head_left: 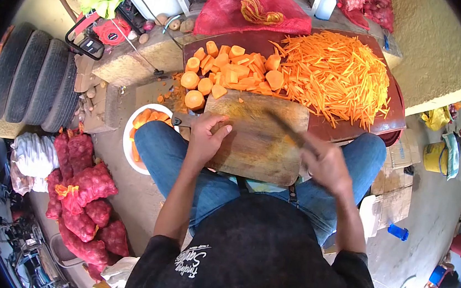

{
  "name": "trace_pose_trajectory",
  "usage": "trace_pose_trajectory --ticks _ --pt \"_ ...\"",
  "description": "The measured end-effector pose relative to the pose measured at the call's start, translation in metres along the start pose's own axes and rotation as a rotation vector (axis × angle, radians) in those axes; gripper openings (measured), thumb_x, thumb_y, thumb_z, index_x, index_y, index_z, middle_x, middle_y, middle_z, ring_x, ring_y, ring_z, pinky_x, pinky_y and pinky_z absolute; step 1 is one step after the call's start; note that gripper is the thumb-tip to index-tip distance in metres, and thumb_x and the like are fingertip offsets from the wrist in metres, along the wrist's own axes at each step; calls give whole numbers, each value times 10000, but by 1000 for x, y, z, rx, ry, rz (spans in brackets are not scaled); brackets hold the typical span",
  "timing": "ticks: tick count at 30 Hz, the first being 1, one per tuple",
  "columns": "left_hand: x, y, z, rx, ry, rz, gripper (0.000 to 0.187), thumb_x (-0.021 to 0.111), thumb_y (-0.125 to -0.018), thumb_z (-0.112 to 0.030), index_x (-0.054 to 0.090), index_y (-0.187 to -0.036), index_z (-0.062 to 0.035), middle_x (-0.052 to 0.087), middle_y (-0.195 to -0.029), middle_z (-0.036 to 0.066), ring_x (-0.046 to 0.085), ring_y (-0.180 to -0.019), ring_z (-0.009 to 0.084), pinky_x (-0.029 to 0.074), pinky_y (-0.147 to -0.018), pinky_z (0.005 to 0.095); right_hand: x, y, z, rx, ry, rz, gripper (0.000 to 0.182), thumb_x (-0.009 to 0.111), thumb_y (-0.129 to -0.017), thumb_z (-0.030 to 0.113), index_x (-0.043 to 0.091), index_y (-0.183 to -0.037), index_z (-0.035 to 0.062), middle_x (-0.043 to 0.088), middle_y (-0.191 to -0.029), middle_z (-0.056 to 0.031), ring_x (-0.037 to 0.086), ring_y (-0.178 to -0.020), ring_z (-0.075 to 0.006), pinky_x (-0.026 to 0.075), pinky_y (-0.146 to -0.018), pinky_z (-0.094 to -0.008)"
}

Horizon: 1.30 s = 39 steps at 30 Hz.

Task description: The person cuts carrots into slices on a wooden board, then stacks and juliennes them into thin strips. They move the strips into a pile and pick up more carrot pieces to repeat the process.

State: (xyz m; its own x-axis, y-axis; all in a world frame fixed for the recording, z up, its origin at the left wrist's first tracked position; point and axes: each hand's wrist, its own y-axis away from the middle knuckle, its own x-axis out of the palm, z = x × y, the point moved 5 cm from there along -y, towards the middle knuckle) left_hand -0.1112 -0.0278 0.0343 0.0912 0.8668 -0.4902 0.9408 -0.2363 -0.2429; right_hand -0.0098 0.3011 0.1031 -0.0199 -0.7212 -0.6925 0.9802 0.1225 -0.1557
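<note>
A worn wooden cutting board lies across my lap, its top edge against the carrot-laden table. My left hand is closed at the board's left edge, beside a dark handle-like piece with a hole; its thumb lies on the board. In my right hand, blurred by motion, is a knife, its dark blade slanting up-left above the board. Past the board are peeled carrot chunks, with a large heap of carrot sticks to their right.
A reddish-brown tabletop bears the carrots. Left of my knee stands a white basin with carrot pieces. Red mesh sacks and stacked tyres are at left. Cardboard and a yellow bucket are at right.
</note>
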Motion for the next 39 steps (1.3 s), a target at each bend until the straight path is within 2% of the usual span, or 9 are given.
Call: trace_pose_trajectory --ticks 3,7,11,13,17,23,28,33,39 --pt "4 2 -6 74 -205 3 300 900 -863 -135 810 -1128 -26 741 -1043 138 695 -1024 361 536 -902 456 -39 -30 -41 121 117 -81 462 791 -930 119 767 -1389 62 793 -1018 -280 807 -924 -439 639 -810 -472" --pt "12 6 -20 211 -415 -16 317 919 -833 -185 823 -1112 -71 721 -1058 117 666 -1068 376 502 -913 491 -64 -52 -78 102 180 -295 449 809 -926 133 772 -1367 56 797 -1006 -271 807 -916 -432 638 -815 -466" --pt "17 5 -19 131 -421 31 300 917 -838 -186 833 -1106 -81 718 -1064 101 660 -1095 351 479 -956 477 -53 -56 -90 41 202 -447 456 820 -927 135 772 -1375 69 801 -1025 -260 804 -925 -425 642 -825 -466" --pt "18 3 -19 127 -410 15 267 910 -853 -182 837 -1087 -75 719 -1051 97 662 -1078 348 480 -951 475 -43 -54 -70 -83 350 -384 522 771 -941 72 699 -1459 72 784 -1010 -212 783 -922 -402 633 -807 -502" --pt "24 -3 -31 121 -405 -24 208 900 -886 -188 842 -1044 -66 728 -1041 90 671 -1061 336 481 -948 465 -30 -48 -56 -178 420 -288 531 780 -920 20 701 -1445 38 722 -944 -183 745 -880 -394 623 -809 -495" --pt "70 -63 -91 403 -143 -74 190 908 -866 -166 819 -1017 -93 707 -1046 70 660 -1029 312 446 -955 465 -25 -45 -43 -255 555 -218 584 781 -868 23 702 -1445 69 691 -1019 -145 729 -934 -359 618 -812 -481" --pt "128 -148 -127 500 -399 28 364 950 -837 -260 845 -1148 -103 719 -1177 63 637 -1180 311 412 -1025 506 -29 -41 -31 -303 624 -221 575 769 -862 48 719 -1432 101 697 -1049 -124 720 -988 -341 611 -861 -473" --pt "174 -215 -110 444 -577 106 452 958 -825 -321 847 -1214 -122 710 -1235 70 603 -1256 318 382 -1035 540 -35 -35 -37 -195 635 -189 570 700 -890 78 677 -1460 82 714 -1135 -142 714 -1082 -360 607 -930 -494" --pt "153 -200 -106 530 -418 -77 319 944 -860 -194 832 -1137 -82 762 -1125 66 697 -1106 293 436 -1010 483 -48 -35 -58 -51 423 -263 505 754 -911 50 719 -1415 59 742 -1034 -166 749 -965 -376 618 -852 -497"
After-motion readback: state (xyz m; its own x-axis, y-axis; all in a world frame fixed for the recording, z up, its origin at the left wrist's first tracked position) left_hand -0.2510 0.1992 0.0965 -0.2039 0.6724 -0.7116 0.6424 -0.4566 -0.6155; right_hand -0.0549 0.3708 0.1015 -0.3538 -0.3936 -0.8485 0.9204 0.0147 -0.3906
